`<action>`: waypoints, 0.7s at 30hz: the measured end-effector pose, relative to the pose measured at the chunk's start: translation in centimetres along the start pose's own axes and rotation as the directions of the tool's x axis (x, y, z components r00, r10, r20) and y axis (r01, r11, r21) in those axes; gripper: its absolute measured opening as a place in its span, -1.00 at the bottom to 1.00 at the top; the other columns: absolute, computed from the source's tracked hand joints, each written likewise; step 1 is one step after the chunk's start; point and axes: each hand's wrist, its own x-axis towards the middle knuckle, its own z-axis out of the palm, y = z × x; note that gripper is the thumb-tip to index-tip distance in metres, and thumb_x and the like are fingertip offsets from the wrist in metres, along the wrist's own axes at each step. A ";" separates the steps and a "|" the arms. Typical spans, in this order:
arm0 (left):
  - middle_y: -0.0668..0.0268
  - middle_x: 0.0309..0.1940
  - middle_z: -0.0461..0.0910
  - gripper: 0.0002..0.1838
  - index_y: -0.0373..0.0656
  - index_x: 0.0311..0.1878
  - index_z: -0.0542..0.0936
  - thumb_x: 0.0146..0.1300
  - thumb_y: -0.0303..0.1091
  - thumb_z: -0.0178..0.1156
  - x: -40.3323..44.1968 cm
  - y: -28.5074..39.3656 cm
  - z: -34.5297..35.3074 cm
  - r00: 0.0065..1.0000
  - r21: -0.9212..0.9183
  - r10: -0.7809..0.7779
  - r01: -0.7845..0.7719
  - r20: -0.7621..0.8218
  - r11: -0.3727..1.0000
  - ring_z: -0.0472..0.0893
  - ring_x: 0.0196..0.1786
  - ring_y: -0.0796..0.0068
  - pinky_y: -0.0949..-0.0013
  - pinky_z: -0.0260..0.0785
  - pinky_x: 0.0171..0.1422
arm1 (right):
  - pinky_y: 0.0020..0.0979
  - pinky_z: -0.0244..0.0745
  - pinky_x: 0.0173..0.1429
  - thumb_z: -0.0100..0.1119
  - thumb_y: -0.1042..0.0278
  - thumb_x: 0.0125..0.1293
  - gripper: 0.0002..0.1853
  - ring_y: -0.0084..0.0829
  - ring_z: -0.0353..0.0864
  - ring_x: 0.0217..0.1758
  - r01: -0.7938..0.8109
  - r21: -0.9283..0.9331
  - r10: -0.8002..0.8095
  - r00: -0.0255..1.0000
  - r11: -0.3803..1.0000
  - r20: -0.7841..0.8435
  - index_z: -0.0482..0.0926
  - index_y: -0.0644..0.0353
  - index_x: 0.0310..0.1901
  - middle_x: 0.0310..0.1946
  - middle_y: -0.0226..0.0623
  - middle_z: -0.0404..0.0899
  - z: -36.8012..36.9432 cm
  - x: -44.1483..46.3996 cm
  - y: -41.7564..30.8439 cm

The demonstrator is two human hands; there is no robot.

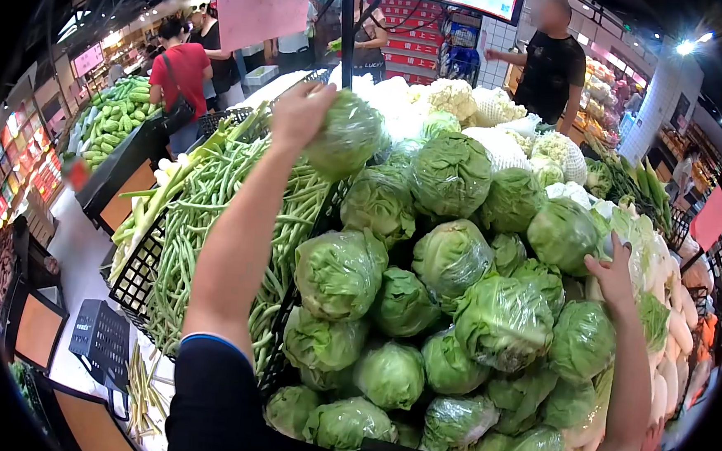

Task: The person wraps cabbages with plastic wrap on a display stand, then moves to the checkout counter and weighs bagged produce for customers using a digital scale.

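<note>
My left hand [300, 116] is wrapped round the side of a plastic-wrapped green cabbage [348, 135], held up at the back left of the cabbage pile. Over on the right, my right hand [612, 270] has its fingers spread beside a wrapped cabbage [563, 235] on the pile; whether it touches that cabbage is hard to tell. Many more wrapped cabbages [504, 321] lie heaped between my arms.
Green beans [213, 216] fill a black crate to the left. Cauliflowers [452, 100] lie behind the cabbages, white radishes [660, 384] to the right. A person in black [551, 72] stands behind the display; a person in red [181, 78] is at the far left.
</note>
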 end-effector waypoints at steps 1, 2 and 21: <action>0.21 -0.08 0.61 -0.43 0.00 0.12 0.50 0.11 0.13 0.11 -0.4 0.7 2.3 0.993 0.114 0.093 -0.084 -0.077 0.990 0.58 -0.04 0.25 0.22 0.38 0.07 | -0.38 0.36 0.11 0.24 0.29 0.08 -0.20 -0.25 0.46 -0.03 -0.011 0.026 0.012 0.999 1.000 -0.038 0.09 0.16 0.36 0.23 0.07 0.13 -0.2 -1.3 -0.8; 0.20 -0.02 0.57 -0.43 0.11 0.17 0.46 0.15 0.17 0.07 -0.6 1.3 3.3 0.976 0.106 0.215 -0.211 -0.028 0.972 0.54 0.05 0.20 0.23 0.36 0.12 | -0.41 0.38 0.06 0.24 0.32 0.09 -0.24 -0.30 0.47 -0.10 0.067 -0.018 -0.068 0.993 0.998 -0.100 0.13 0.17 0.34 0.18 0.02 0.20 -0.9 -1.8 -0.8; 0.05 0.33 0.17 -0.08 -0.15 0.31 0.22 -0.14 -0.14 0.45 -32.2 11.0 -12.6 0.171 -0.634 0.751 -0.436 0.638 0.638 0.18 0.38 0.12 0.15 0.23 0.31 | -0.67 0.24 -0.56 0.21 0.34 0.10 -0.33 -0.64 0.38 -0.51 -0.565 0.743 0.078 0.812 0.359 0.579 0.16 0.19 0.24 -0.32 -0.36 0.41 -0.3 -36.1 -12.3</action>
